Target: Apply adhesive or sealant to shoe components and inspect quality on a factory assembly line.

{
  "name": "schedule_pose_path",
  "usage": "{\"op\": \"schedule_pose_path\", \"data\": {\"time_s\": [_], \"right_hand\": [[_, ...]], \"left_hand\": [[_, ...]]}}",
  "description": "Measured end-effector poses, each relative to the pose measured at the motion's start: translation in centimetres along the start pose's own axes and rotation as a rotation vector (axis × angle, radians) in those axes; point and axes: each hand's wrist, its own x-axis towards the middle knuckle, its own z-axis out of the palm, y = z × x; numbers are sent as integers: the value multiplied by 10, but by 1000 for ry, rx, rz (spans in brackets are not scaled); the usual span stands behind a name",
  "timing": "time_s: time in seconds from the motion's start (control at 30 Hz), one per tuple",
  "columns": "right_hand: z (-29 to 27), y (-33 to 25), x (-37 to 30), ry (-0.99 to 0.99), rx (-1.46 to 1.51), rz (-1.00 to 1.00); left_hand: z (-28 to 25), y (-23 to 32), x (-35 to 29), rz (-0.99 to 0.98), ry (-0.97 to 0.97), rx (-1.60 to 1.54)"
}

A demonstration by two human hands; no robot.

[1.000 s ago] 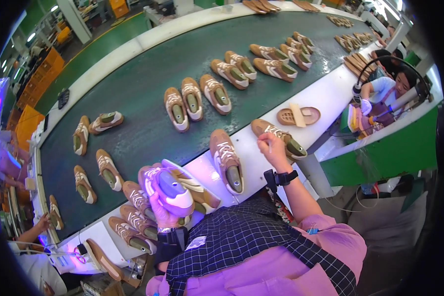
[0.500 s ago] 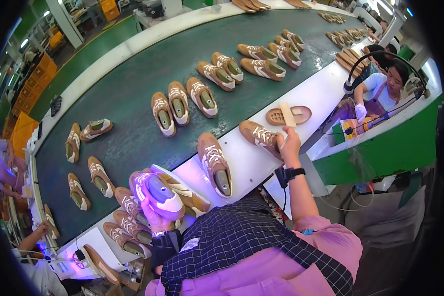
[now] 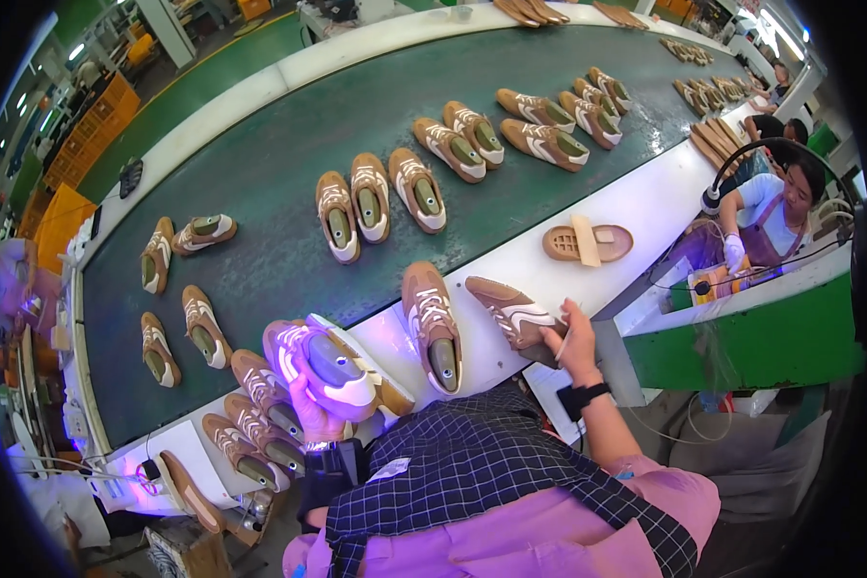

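Observation:
My left hand (image 3: 310, 403) is closed around a brown and white lace-up sneaker (image 3: 323, 366) lit purple, with a grey shoe last inside. That sneaker is over another brown sneaker (image 3: 383, 390) lying against the bench. At the right, my right hand (image 3: 576, 347) grips the heel end of a second sneaker (image 3: 512, 313). This one is tipped so its side with the white stripe shows. Between my hands, a lasted sneaker (image 3: 433, 328) stands upright on the white bench, toe pointing away. A loose brown sole (image 3: 561, 244) with a pale strip (image 3: 586, 241) across it lies farther right.
Several sneakers (image 3: 352, 207) stand on the dark green conveyor belt (image 3: 260, 173). More sneakers (image 3: 250, 433) crowd the bench's left part. A bent black lamp arm (image 3: 711, 197) and a green-sided workstation (image 3: 742, 328) are at the right, where a co-worker (image 3: 771, 197) sits.
The sneaker in my right hand has tipped from upright onto its side. My left hand still holds its sneaker, its grip slightly shifted. The whole view has swung a little.

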Motion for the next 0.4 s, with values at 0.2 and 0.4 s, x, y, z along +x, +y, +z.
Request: {"op": "schedule_pose_path", "data": {"time_s": [0.2,0.4], "right_hand": [[2,23,58,-884,478,298],[23,33,63,-952,292,167]], "left_hand": [[-1,-7,14,-111,6,-20],[-8,-13,19,1,14,-35]]}}
